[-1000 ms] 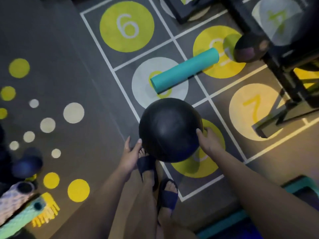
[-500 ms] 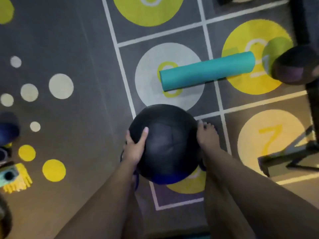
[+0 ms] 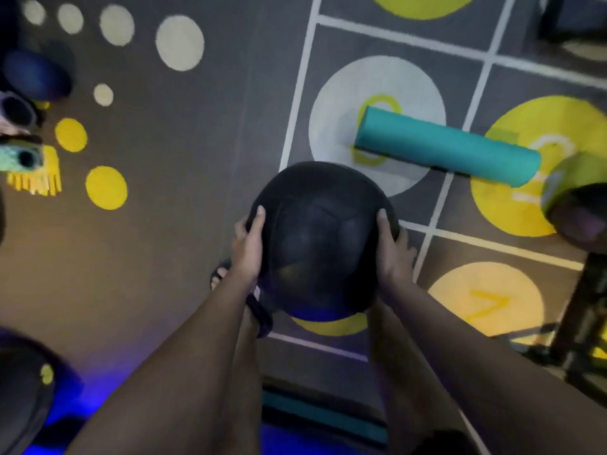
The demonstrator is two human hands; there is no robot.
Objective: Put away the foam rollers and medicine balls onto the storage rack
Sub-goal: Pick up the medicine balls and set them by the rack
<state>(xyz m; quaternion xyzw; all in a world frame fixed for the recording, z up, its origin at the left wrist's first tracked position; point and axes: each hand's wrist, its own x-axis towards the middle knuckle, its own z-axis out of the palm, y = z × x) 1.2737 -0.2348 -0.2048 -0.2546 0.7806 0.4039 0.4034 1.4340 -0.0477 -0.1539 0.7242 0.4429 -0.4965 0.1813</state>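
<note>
A large black medicine ball [image 3: 320,241] is held above the floor in front of me. My left hand [image 3: 247,247] presses on its left side and my right hand [image 3: 392,252] on its right side. A teal foam roller [image 3: 446,146] lies on the floor mat beyond the ball, across a white circle and a yellow one. A second dark medicine ball [image 3: 581,215] sits at the right edge. At the far left, the hollow ends of a pale purple roller [image 3: 16,111] and a mint green roller [image 3: 19,157] show, with a dark blue ball [image 3: 36,75] above them.
The grey mat has white hopscotch lines and yellow and white circles. A black metal frame [image 3: 584,320] stands at the lower right. Another dark ball [image 3: 23,389] sits at the lower left. My sandalled foot [image 3: 223,274] is under the held ball.
My left hand has closed onto the ball's side, so both hands now hold it. The view has swung left, so the teal roller and the right-hand ball have shifted right in the frame.
</note>
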